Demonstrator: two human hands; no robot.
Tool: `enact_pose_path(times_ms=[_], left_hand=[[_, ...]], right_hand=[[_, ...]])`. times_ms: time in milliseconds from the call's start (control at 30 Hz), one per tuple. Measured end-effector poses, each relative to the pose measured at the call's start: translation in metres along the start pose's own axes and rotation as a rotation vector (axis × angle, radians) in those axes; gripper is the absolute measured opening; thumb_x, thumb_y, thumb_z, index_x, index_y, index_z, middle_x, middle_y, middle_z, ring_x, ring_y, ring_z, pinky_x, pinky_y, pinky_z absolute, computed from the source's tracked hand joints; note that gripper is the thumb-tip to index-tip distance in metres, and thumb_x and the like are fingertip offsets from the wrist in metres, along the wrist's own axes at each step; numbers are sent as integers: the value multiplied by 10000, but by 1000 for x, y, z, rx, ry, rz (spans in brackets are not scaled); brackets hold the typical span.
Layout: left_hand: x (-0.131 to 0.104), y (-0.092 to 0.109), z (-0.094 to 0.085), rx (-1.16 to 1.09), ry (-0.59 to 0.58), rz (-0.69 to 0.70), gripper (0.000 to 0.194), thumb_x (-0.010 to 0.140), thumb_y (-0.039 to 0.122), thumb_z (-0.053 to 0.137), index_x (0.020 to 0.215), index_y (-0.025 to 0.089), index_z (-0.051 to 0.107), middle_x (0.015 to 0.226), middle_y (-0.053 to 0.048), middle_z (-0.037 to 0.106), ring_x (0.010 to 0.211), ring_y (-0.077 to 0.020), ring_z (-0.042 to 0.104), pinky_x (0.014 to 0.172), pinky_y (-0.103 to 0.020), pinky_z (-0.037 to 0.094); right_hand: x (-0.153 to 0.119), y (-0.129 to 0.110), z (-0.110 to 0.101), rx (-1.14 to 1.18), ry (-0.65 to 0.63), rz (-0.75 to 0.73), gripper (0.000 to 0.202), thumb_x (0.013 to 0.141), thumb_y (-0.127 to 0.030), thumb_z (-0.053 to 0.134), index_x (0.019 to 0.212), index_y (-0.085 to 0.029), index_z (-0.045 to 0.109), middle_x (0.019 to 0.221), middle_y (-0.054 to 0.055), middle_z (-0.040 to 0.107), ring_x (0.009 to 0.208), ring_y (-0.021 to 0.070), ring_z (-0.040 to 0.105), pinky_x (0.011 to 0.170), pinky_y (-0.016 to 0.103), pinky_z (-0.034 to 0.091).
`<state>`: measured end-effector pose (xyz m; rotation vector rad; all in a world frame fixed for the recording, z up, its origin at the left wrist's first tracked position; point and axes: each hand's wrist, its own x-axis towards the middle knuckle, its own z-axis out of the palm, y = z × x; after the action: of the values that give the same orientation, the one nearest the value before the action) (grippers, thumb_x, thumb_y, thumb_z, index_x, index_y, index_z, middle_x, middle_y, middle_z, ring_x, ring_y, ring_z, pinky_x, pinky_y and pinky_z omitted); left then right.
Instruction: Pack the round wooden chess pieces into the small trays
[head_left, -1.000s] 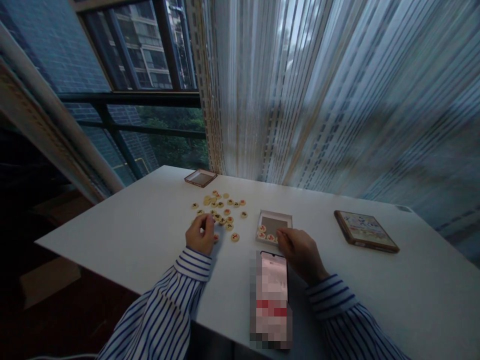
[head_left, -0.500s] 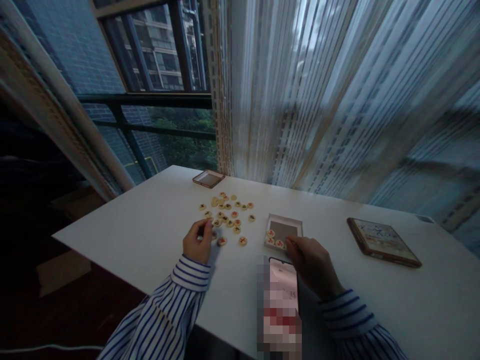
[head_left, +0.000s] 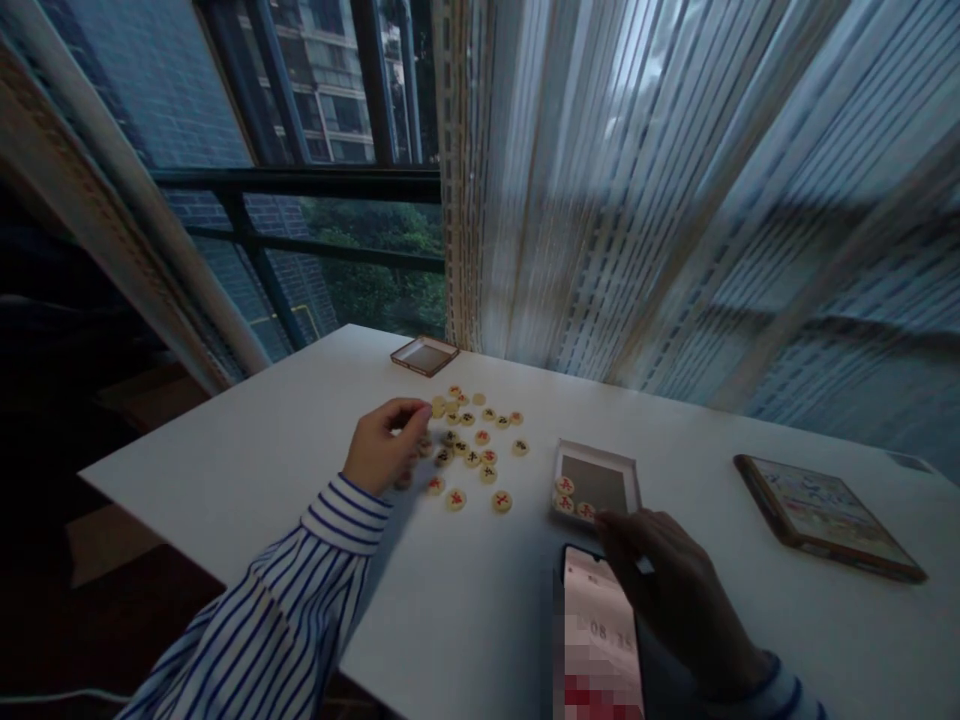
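Note:
Many round xiangqi pieces (head_left: 482, 437), pale with red or black characters, lie in a loose group on the white table. My left hand (head_left: 382, 440) is at the group's left side, thumb and index fingertips brought together; anything between them is hidden. It covers part of some pieces. To the right, an open shallow box (head_left: 636, 470) holds red-marked pieces (head_left: 565, 486) along its near left side. At the box's near edge is my right hand (head_left: 675, 575), fingers bent into a pinch with a small gap behind the fingertips. What it holds, if anything, is hidden.
A phone (head_left: 600, 610) with a lit screen lies under and beside my right hand, partly blurred. A framed flat case (head_left: 829, 510) rests at the right. Another shallow tray (head_left: 425, 356) stands at the table's far edge, near the curtain (head_left: 555, 200).
My left hand has moved a little left and away from me, still pinched. My right hand has drawn slightly back from the box interior. The view has shifted left and closer.

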<state>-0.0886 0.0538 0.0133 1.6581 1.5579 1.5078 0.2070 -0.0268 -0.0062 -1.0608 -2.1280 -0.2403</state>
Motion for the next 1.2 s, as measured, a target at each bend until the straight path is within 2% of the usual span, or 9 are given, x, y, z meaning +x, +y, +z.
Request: enact_pose_path(times_ms=[200,367,567,733,833,1000,1200], left_hand=[[42,1,23,-94,-62,78,257,712,367,580,782,134,662,705,-44,674,642,-160,609,624,-274,495],[41,-12,37,-26,-68,138,231,757,344,539,768,149,663,669,-23,660,622,-149,591,591,-249,481],[34,-29,26,95,-194,272,204,787,307,531,785,153,665,764,-46,670,683,-148,605,641,-251,489],[38,-31,18,183,-245,325,200,795,290,516,815,157,664,786,-61,675,705,-157,620,659,-262,498],[37,-28,19,214,-268,375,192,786,293,524,810,162,662,792,-68,679,725,-167,626,690,-275,502],[34,-26,20,216,-296,415,179,768,288,542,814,166,665,787,-71,681,721,-170,624,699,-286,501],[37,-28,16,218,-366,369,167,771,268,529,758,166,660,746,-59,667,679,-157,612,671,-267,491]], right_hand=[[10,1,-4,-35,-60,0,121,874,-186,467,873,-166,586,689,46,619,609,143,543,566,265,406],[33,0,-6,-53,-160,6,179,891,-222,436,827,-173,597,674,46,607,600,147,534,548,267,401],[74,0,12,-4,-221,3,144,874,-206,456,861,-178,596,760,59,625,682,162,558,605,287,426],[97,3,22,-11,-232,-20,153,866,-214,464,877,-181,614,816,73,645,732,178,580,646,314,452],[102,13,13,-23,-217,-10,164,859,-209,459,897,-175,614,837,85,646,753,186,590,651,324,470],[102,29,0,17,-180,88,145,858,-229,463,878,-186,600,816,74,645,717,163,599,620,287,494],[99,28,13,31,-253,67,163,855,-208,458,880,-167,613,829,77,642,733,169,591,636,301,486]])
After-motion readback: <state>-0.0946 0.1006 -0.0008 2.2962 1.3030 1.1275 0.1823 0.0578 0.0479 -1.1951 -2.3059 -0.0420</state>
